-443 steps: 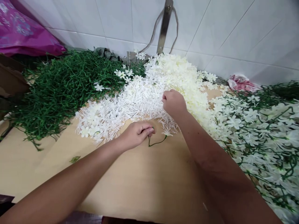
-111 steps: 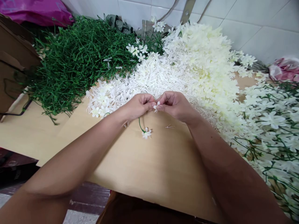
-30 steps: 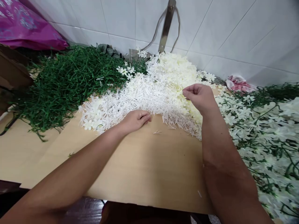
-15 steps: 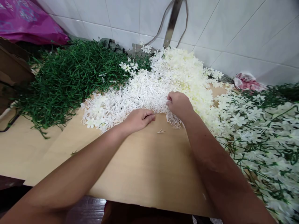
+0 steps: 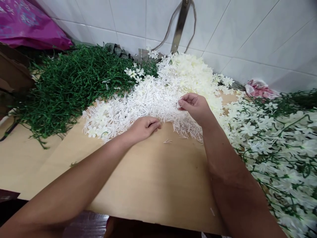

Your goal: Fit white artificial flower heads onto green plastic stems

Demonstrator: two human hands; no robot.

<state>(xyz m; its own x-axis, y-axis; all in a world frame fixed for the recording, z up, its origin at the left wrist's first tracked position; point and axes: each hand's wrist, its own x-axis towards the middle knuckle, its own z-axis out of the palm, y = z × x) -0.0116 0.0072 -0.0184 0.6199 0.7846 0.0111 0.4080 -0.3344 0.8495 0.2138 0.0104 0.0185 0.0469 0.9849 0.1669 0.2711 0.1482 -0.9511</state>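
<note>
My left hand [image 5: 145, 128] rests at the front edge of a heap of thin white plastic stamens [image 5: 160, 105], its fingers curled and closed. Whatever those fingers may hold is hidden. Over the right part of the heap, my right hand [image 5: 196, 107] pinches thumb against forefinger, with a small white stamen piece [image 5: 178, 104] showing at the tips. Behind it rises a pile of cream-white artificial petals [image 5: 193, 71]. A few loose stamens [image 5: 167, 141] lie on the tan board [image 5: 148, 178] between my forearms.
Green plastic stems [image 5: 81, 86] are heaped at the left, near a cardboard box [image 5: 13, 71] and a magenta bag [image 5: 32, 26]. Assembled white flowers on green stems [image 5: 282, 158] cover the right side. A tiled wall [image 5: 247, 39] and a metal bar [image 5: 179, 28] stand behind.
My right hand has lifted slightly and turned, bringing the pinched white piece into sight. The left hand has stayed almost still; the whole view has shifted a little.
</note>
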